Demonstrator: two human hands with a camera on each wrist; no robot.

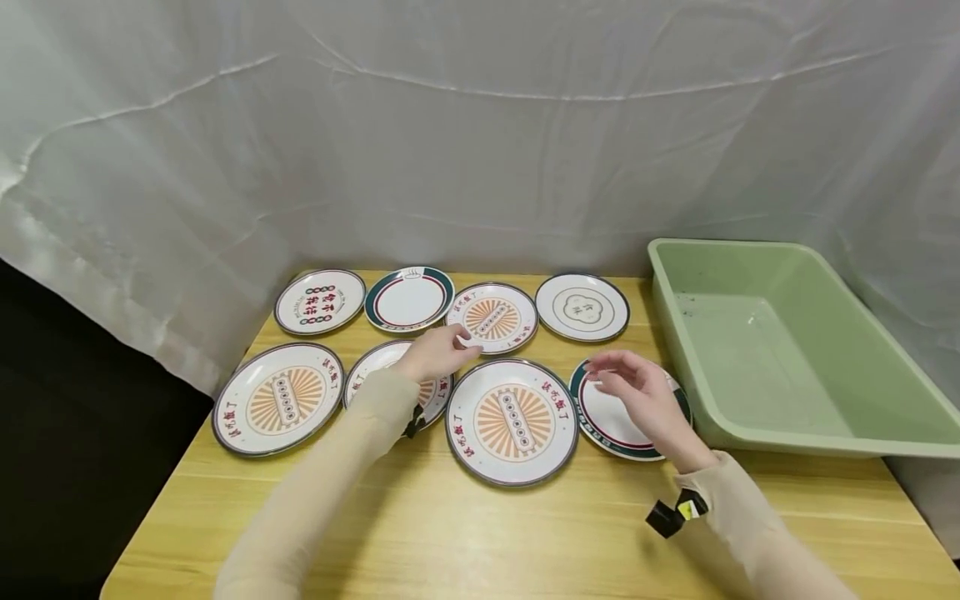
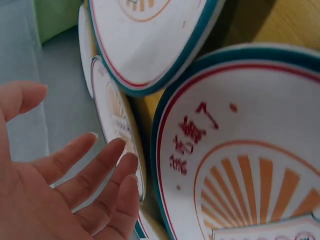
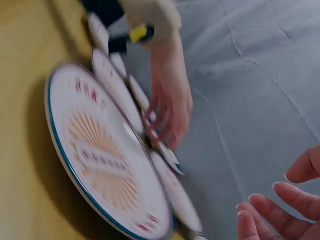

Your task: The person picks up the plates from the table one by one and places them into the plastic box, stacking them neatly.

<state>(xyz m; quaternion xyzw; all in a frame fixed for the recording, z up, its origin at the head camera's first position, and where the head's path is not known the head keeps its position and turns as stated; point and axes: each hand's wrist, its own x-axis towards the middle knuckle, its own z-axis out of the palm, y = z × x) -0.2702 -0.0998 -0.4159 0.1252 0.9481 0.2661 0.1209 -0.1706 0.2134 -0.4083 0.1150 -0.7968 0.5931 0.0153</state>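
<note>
In the head view my left hand (image 1: 438, 353) hovers, fingers loosely spread and holding nothing, above a partly hidden sunburst plate (image 1: 371, 360). Its fingertips overlap the edge of a back-row sunburst plate (image 1: 492, 317). My right hand (image 1: 647, 398) is also unoccupied, with relaxed fingers over a green-rimmed plate (image 1: 613, 417) that it partly covers. Between the hands lies a larger plate (image 1: 513, 422) with orange rays and red lettering. The left wrist view shows my left palm (image 2: 65, 195) beside several plates; in the right wrist view, my right fingers (image 3: 280, 215) stand apart from them.
Another sunburst plate (image 1: 279, 400) lies front left. Behind are a lettered plate (image 1: 320, 302), a second green-rimmed plate (image 1: 408, 300) and one with a flower-shaped outline (image 1: 582, 307). A deep green tub (image 1: 693, 367) stands right on the wooden table (image 1: 517, 542). Grey cloth (image 1: 480, 167) hangs behind.
</note>
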